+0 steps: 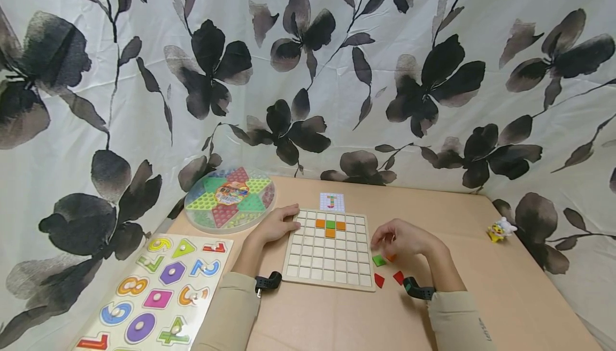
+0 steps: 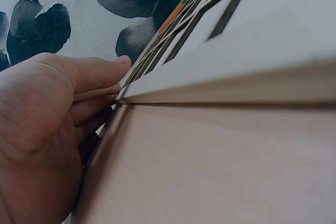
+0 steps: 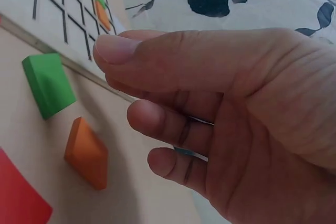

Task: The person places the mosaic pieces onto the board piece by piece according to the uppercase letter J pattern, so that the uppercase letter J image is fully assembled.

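Observation:
A pale wooden grid board [image 1: 308, 262] lies on the table with orange squares [image 1: 340, 226] and a green square [image 1: 330, 224] in its upper cells. My left hand [image 1: 275, 224] rests at the board's upper left edge, its fingers fairly straight and touching the rim, seen also in the left wrist view [image 2: 47, 114]. Beyond the right edge, my right hand [image 1: 401, 237] hovers above loose pieces, its fingers loosely bent and thumb near the index finger; no piece shows in it. Below it lie a green piece [image 3: 48, 85], an orange piece [image 3: 88, 154] and red pieces [image 1: 379, 280].
A small pattern card [image 1: 332, 201] lies behind the board. A round box with a star pattern [image 1: 231, 199] stands back left, a number and shape puzzle [image 1: 156, 300] front left. At the far right sits a small yellow and white figure [image 1: 500, 230]. A floral cloth [image 1: 366, 142] hangs behind the table.

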`<state>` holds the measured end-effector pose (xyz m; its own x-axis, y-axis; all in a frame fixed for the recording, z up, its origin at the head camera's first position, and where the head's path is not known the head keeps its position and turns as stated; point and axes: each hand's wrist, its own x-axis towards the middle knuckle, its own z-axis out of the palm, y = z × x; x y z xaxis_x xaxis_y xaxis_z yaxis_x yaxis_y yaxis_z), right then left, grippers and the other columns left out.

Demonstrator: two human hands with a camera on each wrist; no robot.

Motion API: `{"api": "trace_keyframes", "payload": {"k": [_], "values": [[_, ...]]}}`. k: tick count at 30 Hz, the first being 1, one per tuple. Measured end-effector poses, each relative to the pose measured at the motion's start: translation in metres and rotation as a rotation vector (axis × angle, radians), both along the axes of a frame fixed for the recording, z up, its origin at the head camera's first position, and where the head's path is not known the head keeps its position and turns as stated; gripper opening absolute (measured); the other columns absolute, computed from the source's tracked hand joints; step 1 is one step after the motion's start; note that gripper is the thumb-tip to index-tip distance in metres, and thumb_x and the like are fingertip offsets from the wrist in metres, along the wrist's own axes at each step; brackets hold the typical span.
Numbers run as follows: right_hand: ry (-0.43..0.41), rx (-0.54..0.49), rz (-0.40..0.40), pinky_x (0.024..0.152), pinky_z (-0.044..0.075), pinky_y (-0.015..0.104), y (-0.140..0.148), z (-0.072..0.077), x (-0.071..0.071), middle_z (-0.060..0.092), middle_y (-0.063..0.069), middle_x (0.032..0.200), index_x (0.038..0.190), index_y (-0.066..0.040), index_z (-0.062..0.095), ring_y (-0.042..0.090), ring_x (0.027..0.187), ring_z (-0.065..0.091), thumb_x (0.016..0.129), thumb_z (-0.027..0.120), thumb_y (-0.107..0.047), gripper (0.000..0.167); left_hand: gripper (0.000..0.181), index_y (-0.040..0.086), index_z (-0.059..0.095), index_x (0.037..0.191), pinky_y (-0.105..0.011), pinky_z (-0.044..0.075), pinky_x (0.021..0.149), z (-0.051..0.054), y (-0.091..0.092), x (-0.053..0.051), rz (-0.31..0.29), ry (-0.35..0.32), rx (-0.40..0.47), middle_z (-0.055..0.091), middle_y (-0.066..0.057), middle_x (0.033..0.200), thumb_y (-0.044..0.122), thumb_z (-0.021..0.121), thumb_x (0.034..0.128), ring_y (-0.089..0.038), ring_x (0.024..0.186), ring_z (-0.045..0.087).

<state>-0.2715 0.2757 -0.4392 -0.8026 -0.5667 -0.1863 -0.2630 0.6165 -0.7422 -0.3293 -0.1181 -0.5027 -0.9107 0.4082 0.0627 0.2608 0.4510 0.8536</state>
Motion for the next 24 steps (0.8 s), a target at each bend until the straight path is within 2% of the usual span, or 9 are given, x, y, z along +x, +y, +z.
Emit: {"api": "trace_keyframes", "payload": {"k": [12,24], "values": [[-0.099,-0.026,0.044,0.067,0.051,0.023,0.001,-0.014,-0.005,0.071,0.016,0.091,0.101,0.0,0.075,0.021,0.079,0.057,0.081,0.083,0.003,0.021,0.056,-0.002,0.053,0.15,-0.049,0.022,0.132,0.001,0.0,0.001,0.005,0.0,0.002,0.04,-0.014,0.166,0.015,0.069,0.0996,-0.035,0.157,0.03],[-0.089,0.046,-0.009,0.066,0.047,0.026,-0.006,-0.019,-0.004,0.064,0.009,0.083,0.094,-0.005,0.075,0.02,0.08,0.055,0.079,0.086,0.002,0.019,0.056,0.0,0.053,0.151,-0.045,0.022,0.132,0.0,0.001,0.0,0.015,-0.015,-0.012,0.04,-0.01,0.167,0.016,0.07,0.0995,-0.032,0.158,0.03]]}}
